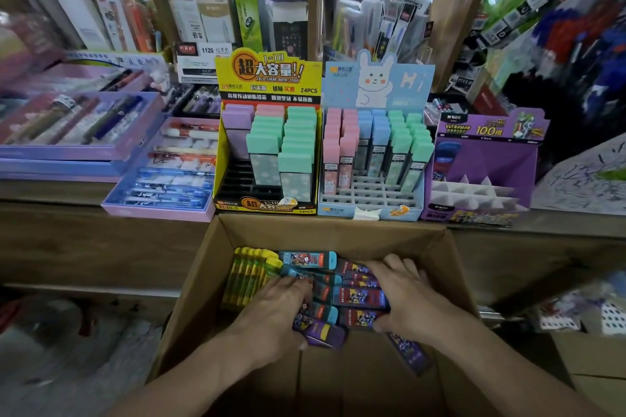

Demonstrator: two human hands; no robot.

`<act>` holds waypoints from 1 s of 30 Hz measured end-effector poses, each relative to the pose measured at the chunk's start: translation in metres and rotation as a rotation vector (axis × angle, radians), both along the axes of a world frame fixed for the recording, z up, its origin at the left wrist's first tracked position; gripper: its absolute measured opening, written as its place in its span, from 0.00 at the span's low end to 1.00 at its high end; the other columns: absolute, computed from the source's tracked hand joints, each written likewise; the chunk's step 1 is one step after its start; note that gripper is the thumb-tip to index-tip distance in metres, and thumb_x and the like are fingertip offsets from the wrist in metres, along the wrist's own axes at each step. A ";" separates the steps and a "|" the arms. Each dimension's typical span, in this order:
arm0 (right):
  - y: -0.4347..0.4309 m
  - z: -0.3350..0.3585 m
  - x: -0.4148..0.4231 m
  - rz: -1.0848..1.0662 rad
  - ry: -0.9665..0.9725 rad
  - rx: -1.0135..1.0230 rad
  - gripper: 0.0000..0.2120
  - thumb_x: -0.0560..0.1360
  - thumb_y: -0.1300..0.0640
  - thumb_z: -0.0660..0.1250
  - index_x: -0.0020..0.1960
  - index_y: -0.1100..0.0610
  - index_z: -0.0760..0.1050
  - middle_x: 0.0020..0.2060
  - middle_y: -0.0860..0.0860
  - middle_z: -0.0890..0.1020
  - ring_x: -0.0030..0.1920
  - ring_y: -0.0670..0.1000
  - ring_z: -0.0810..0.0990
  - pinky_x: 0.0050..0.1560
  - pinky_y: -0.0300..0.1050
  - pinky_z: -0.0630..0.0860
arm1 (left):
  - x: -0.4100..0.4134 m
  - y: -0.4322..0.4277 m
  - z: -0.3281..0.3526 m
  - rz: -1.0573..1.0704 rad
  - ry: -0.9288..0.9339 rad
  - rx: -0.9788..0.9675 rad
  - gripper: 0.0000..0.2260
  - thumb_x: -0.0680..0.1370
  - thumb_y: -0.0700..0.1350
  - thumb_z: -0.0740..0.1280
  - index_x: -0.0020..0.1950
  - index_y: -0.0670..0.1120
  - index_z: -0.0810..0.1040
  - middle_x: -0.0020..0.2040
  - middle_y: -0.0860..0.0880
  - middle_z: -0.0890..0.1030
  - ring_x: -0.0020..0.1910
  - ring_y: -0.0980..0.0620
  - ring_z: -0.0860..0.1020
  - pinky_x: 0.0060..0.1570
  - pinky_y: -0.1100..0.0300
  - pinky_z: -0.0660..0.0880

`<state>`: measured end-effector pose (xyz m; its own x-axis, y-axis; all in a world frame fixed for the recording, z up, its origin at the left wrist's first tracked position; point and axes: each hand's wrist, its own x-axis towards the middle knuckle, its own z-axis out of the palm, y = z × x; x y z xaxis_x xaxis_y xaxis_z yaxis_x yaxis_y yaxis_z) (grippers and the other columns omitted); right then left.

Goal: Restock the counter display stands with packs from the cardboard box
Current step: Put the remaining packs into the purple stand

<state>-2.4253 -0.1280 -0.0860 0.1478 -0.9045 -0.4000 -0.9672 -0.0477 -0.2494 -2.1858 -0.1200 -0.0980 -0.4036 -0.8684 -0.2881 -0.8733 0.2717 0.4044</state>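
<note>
Dark printed packs (359, 296) lie heaped in the cardboard box (338, 234) below the table's front edge. Left hand (277, 311) and right hand (403, 294) both press on the heap, fingers curled around packs. The purple stand (481, 162) sits at the table's front edge, nearly empty.

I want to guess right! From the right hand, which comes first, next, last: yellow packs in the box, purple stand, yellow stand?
1. Yellow packs, left side of the cardboard box, nearest the right hand.
2. Purple display stand, on the counter, right.
3. Yellow display stand, on the counter, left.
</note>
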 end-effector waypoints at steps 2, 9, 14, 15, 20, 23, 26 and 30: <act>-0.001 -0.002 0.000 0.007 0.012 0.003 0.49 0.68 0.45 0.80 0.80 0.46 0.56 0.69 0.46 0.64 0.72 0.52 0.62 0.77 0.56 0.61 | 0.000 -0.001 0.000 0.000 -0.005 0.004 0.24 0.70 0.50 0.78 0.61 0.57 0.71 0.65 0.58 0.71 0.67 0.57 0.65 0.69 0.57 0.68; -0.002 -0.005 0.007 -0.020 0.010 0.026 0.47 0.68 0.46 0.80 0.79 0.47 0.58 0.70 0.47 0.66 0.73 0.53 0.63 0.78 0.56 0.59 | 0.001 -0.003 -0.001 0.015 -0.010 0.007 0.21 0.68 0.51 0.79 0.55 0.57 0.73 0.62 0.58 0.71 0.64 0.57 0.65 0.65 0.59 0.68; -0.002 -0.006 0.003 -0.042 0.022 0.082 0.41 0.68 0.43 0.80 0.75 0.48 0.64 0.66 0.48 0.66 0.73 0.54 0.62 0.76 0.55 0.60 | 0.000 -0.003 0.000 0.031 -0.016 0.028 0.21 0.68 0.51 0.79 0.56 0.57 0.73 0.63 0.57 0.70 0.65 0.56 0.65 0.65 0.58 0.68; -0.002 -0.006 0.003 -0.055 0.016 0.092 0.40 0.68 0.43 0.80 0.74 0.49 0.65 0.66 0.49 0.66 0.73 0.54 0.61 0.76 0.55 0.60 | 0.000 -0.003 0.001 0.031 -0.017 0.028 0.21 0.68 0.51 0.79 0.55 0.57 0.72 0.62 0.57 0.70 0.65 0.56 0.65 0.65 0.58 0.68; 0.000 -0.004 0.002 -0.109 -0.044 0.109 0.37 0.67 0.46 0.82 0.68 0.51 0.66 0.65 0.48 0.68 0.71 0.52 0.64 0.73 0.52 0.65 | 0.000 -0.003 0.003 0.043 -0.011 0.038 0.22 0.68 0.51 0.79 0.51 0.58 0.68 0.58 0.59 0.69 0.62 0.56 0.66 0.62 0.59 0.69; -0.001 -0.003 0.003 -0.112 -0.047 0.112 0.35 0.68 0.47 0.81 0.67 0.52 0.66 0.67 0.50 0.70 0.71 0.54 0.67 0.72 0.52 0.67 | 0.000 -0.003 0.003 0.045 -0.006 0.044 0.22 0.67 0.51 0.79 0.50 0.58 0.68 0.55 0.60 0.68 0.59 0.57 0.66 0.57 0.60 0.69; -0.001 -0.003 0.002 -0.132 -0.066 0.154 0.30 0.70 0.47 0.80 0.65 0.50 0.67 0.64 0.49 0.72 0.68 0.53 0.70 0.70 0.52 0.69 | 0.000 -0.003 0.003 0.045 -0.004 0.048 0.22 0.67 0.51 0.79 0.50 0.58 0.69 0.55 0.60 0.69 0.58 0.58 0.67 0.55 0.62 0.68; -0.001 0.000 0.002 -0.170 -0.097 0.222 0.26 0.71 0.48 0.80 0.60 0.48 0.68 0.58 0.47 0.76 0.59 0.48 0.77 0.62 0.48 0.76 | 0.000 -0.002 0.004 0.057 -0.004 0.061 0.21 0.68 0.50 0.79 0.51 0.58 0.69 0.57 0.59 0.71 0.58 0.58 0.68 0.52 0.63 0.67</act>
<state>-2.4238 -0.1290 -0.0858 0.0487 -0.8113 -0.5825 -0.9278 0.1793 -0.3273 -2.1857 -0.1222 -0.0937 -0.3525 -0.8707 -0.3429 -0.8882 0.1959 0.4156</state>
